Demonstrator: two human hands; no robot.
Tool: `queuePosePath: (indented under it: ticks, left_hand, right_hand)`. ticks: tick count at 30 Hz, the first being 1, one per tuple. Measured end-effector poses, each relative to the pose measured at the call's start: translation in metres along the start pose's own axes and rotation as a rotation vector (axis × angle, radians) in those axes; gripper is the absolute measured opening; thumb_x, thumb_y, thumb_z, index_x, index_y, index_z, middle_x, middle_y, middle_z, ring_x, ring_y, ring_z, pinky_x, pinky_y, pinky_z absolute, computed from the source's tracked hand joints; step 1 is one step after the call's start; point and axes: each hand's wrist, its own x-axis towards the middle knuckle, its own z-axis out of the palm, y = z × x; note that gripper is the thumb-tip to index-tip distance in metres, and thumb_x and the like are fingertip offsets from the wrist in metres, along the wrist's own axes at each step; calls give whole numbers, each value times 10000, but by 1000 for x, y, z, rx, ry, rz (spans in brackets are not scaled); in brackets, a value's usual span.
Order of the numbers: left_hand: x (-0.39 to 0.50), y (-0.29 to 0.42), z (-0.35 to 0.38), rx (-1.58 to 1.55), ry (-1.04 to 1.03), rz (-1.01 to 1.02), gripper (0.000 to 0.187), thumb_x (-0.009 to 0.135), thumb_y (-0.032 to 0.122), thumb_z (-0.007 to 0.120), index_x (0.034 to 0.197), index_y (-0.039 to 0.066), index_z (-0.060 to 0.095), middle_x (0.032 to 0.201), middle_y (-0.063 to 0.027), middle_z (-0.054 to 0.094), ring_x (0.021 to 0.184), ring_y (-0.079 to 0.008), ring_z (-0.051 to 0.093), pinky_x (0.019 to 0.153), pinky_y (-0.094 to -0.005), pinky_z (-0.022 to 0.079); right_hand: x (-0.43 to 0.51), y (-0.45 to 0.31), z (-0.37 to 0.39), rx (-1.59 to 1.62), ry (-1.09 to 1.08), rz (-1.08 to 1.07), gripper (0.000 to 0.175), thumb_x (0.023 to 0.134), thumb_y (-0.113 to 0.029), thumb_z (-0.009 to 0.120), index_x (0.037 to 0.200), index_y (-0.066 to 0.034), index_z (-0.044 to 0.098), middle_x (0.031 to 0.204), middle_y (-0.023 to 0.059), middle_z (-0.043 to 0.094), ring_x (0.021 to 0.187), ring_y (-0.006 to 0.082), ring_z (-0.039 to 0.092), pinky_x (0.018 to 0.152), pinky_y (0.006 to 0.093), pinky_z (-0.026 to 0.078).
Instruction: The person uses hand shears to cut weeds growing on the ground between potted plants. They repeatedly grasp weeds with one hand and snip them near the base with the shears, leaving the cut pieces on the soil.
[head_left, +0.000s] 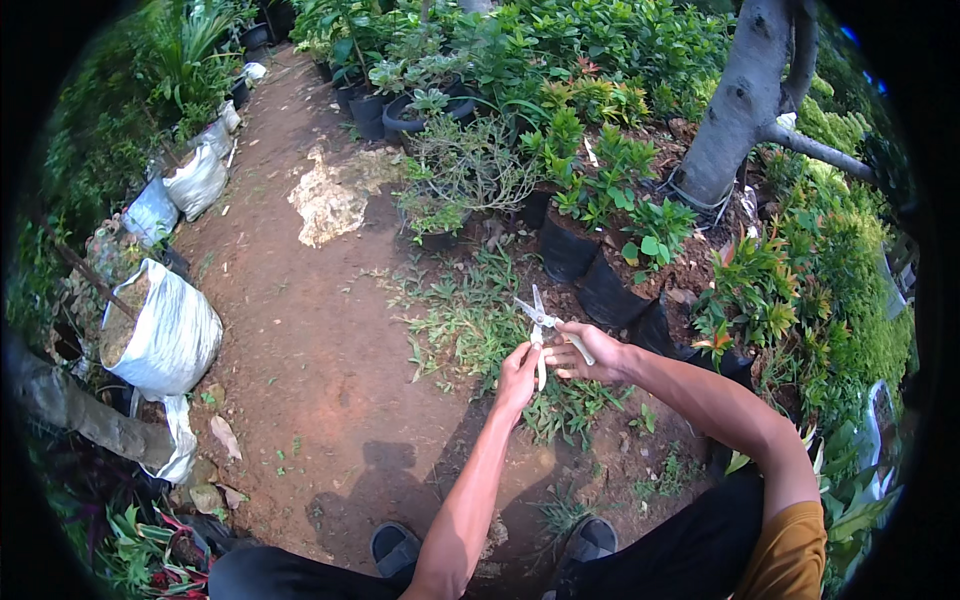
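Observation:
A pair of pruning shears (539, 318) with pale handles is held up before me, its blades spread apart and pointing away. My left hand (517, 379) grips one handle between thumb and fingers. Around the other handle is my right hand (592, 354), its thumb near the pivot and its fingers partly uncurled beneath. Nothing lies between the blades. Below and beyond the shears, low green weeds (465, 319) grow from the brown soil.
Black plastic edging (611, 292) borders a raised planting bed on the right, where a tree trunk (724, 112) stands. White sack planters (176, 330) line the left side of the dirt path (300, 337). Potted shrubs (469, 165) and a pale rock (330, 199) are farther ahead.

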Motion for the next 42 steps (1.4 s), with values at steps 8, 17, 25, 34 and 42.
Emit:
queuePosePath:
  ticks: [8, 17, 25, 34, 42]
  left_hand:
    - [10, -19, 9, 106, 281, 169, 286, 997, 202, 486, 1139, -12, 612, 954, -134, 688, 844, -181, 638, 780, -324, 487]
    - [-3, -47, -38, 869, 692, 262, 547, 750, 88, 746, 1252, 49, 530, 1260, -162, 514, 1188, -355, 460, 997, -458, 395]
    - [17, -50, -84, 920, 302, 247, 600, 806, 144, 728, 1361, 124, 500, 1431, -98, 452, 1310, -296, 393, 1081, -454, 325]
    - [6, -62, -62, 1059, 402, 307, 435, 793, 246, 762, 1200, 170, 627, 1057, -36, 603, 1078, -240, 508, 942, -406, 367]
    - [14, -55, -60, 1146, 502, 167, 265, 803, 195, 743, 1054, 119, 706, 989, -75, 673, 1016, -265, 576, 907, -403, 404]
  right_hand:
    - [-2, 11, -19, -71, 48, 22, 275, 1035, -250, 400, 1201, -79, 535, 1041, 43, 654, 1031, 159, 634, 759, 311, 540]
    - [-12, 21, -28, -372, 95, 157, 411, 969, -282, 466, 1339, -104, 486, 1177, 82, 618, 1078, 206, 601, 922, 415, 492]
    - [0, 48, -16, -827, 194, 232, 335, 883, -223, 496, 1127, -23, 606, 1098, 102, 621, 968, 217, 611, 778, 417, 556]
    - [-10, 52, 8, -1584, 243, 3, 468, 821, -326, 518, 978, 81, 686, 1077, 241, 670, 1046, 355, 638, 928, 410, 493]
    - [-29, 52, -5, -1586, 198, 134, 608, 802, -424, 562, 1070, 116, 642, 1144, 291, 627, 1089, 385, 612, 942, 433, 476]
